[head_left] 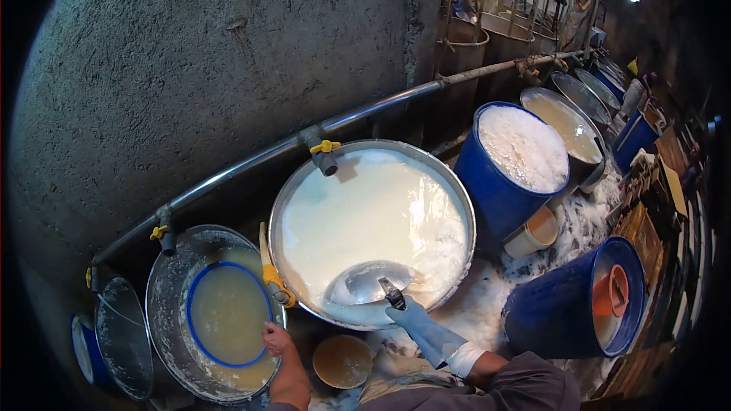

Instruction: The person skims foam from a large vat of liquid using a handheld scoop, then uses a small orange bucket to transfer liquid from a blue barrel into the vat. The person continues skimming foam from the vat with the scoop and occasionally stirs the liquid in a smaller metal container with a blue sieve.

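Note:
My right hand (407, 315), in a light blue rubber glove, is closed round the dark handle of a metal scoop (368, 280). The wide round bowl of this scoop lies partly sunk in milky liquid near the front rim of a large metal vat (465, 209). To the left, my bare left hand (278, 339) grips the edge of what looks like a blue-rimmed sieve (190, 312). Cloudy yellowish liquid shows inside that ring, which sits in a second metal vat (161, 320). The mesh itself cannot be made out.
A pipe (236, 166) with yellow-handled valves runs along the rough wall above the vats. A foam-filled blue barrel (491, 175) stands at right, with a tilted blue barrel (548, 308) nearer me. A small bucket (343, 360) sits between the vats. White foam covers the floor at right.

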`<move>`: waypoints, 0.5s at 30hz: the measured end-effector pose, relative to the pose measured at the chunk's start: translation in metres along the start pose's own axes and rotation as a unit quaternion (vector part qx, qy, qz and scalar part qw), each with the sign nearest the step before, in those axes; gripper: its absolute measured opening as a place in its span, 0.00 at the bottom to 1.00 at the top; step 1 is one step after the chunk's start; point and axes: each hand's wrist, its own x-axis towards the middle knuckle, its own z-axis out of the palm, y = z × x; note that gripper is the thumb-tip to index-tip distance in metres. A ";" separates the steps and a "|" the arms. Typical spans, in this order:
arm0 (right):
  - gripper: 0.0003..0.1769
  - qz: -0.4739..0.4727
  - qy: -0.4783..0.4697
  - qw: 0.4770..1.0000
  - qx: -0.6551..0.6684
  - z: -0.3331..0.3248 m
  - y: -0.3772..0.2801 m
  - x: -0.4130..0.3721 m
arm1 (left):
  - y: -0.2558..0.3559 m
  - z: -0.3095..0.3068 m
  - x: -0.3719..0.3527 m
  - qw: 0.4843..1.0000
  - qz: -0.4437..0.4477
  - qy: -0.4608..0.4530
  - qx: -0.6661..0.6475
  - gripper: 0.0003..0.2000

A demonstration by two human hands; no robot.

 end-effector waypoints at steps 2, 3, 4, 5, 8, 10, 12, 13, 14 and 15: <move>0.35 0.030 -0.026 0.999 0.033 -0.008 -0.022 -0.025 | 0.003 0.001 0.001 1.000 0.006 -0.001 -0.006 0.30; 0.34 0.060 -0.057 0.994 0.064 -0.009 -0.029 -0.035 | 0.000 0.000 0.001 1.000 0.007 0.001 -0.008 0.30; 0.34 0.061 -0.056 0.995 0.058 -0.006 -0.028 -0.044 | -0.005 -0.002 0.002 1.000 0.003 -0.003 -0.009 0.30; 0.33 0.059 -0.056 0.993 0.088 -0.004 -0.028 -0.050 | -0.005 -0.001 0.004 1.000 0.008 -0.014 -0.013 0.30; 0.27 0.061 -0.064 0.988 0.129 -0.010 -0.038 -0.065 | 0.003 -0.002 0.004 0.998 -0.021 -0.052 -0.022 0.31; 0.22 0.074 -0.073 0.981 0.165 -0.008 -0.029 -0.078 | -0.010 0.008 0.014 0.998 0.003 -0.056 -0.012 0.31; 0.20 0.075 -0.074 0.974 0.203 -0.016 -0.034 -0.099 | -0.012 0.004 0.016 0.995 0.018 -0.095 -0.012 0.32; 0.19 0.081 -0.062 0.974 0.201 -0.021 -0.042 -0.109 | -0.013 0.004 0.014 0.995 0.018 -0.095 -0.015 0.31; 0.18 0.084 -0.051 0.975 0.198 -0.028 -0.053 -0.119 | -0.012 0.002 0.013 0.995 0.017 -0.093 -0.020 0.31; 0.13 0.094 -0.058 0.972 0.208 -0.036 -0.057 -0.122 | -0.011 0.002 0.014 0.995 0.014 -0.098 -0.022 0.31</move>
